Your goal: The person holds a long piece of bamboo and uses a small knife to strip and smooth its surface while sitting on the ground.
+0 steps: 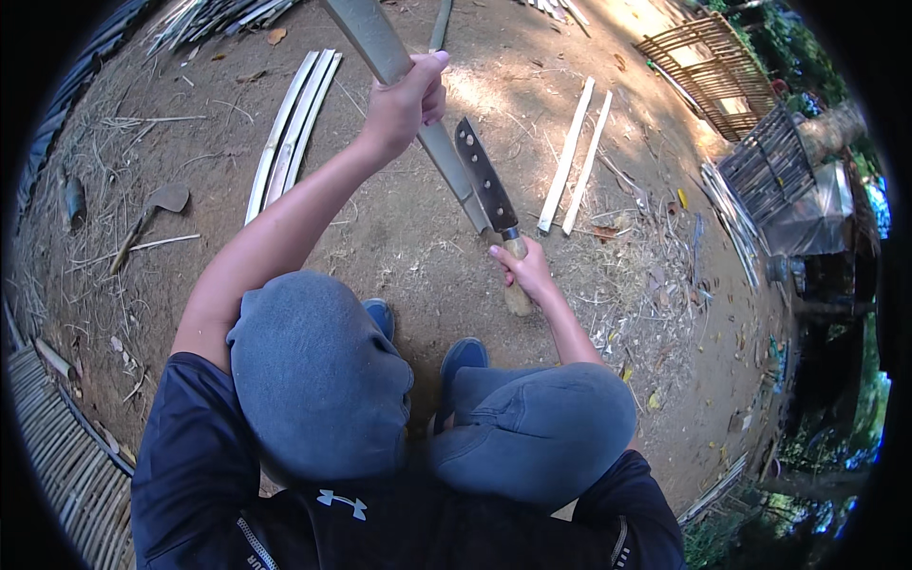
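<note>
Bamboo strip (446, 157) gripped by left hand (404, 104); right hand (525, 271) holds machete (484, 180) against it.

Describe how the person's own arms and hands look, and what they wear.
Both forearms are bare. The left hand and right hand wear no gloves, rings or watch that I can see. Short dark navy sleeves cover the upper arms, and the shirt has pale zip-like trim near the lower edge.

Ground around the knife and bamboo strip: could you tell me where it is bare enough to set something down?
Bare dirt lies between the curved slats and the bamboo strip. Right of the knife, two pale slats and shavings crowd the ground.
</note>
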`<state>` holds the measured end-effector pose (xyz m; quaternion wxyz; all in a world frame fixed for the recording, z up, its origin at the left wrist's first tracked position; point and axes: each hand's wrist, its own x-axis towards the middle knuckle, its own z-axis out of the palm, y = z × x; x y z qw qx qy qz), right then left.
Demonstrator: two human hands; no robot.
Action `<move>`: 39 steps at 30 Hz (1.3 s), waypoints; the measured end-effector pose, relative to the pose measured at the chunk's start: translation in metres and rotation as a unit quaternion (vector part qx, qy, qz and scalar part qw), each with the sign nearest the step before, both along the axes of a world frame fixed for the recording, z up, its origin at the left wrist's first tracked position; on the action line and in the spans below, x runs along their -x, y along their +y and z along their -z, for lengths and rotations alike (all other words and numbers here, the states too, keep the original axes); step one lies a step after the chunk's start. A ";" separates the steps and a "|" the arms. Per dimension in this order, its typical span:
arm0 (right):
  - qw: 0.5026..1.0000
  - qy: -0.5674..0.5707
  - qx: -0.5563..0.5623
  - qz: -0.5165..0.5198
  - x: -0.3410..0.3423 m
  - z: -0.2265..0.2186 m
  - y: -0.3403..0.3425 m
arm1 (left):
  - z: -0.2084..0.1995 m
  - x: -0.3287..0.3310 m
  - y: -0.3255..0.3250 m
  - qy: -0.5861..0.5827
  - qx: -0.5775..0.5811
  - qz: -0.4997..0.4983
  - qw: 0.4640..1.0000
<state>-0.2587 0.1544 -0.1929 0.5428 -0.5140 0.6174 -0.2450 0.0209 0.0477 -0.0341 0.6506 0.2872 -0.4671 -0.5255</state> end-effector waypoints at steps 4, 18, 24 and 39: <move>1.000 0.001 -0.021 0.021 -0.006 -0.006 0.003 | 0.003 -0.005 -0.003 -0.016 0.042 0.010 0.999; 0.999 0.027 -0.026 0.004 -0.023 -0.048 -0.011 | 0.007 -0.007 -0.010 0.035 -0.004 -0.040 0.999; 0.999 0.012 -0.039 0.006 -0.027 -0.050 -0.014 | 0.010 -0.006 -0.009 0.032 0.006 -0.022 0.999; 0.985 0.162 0.050 -0.038 -0.031 -0.095 -0.007 | 0.014 0.001 -0.010 0.048 -0.043 -0.046 0.997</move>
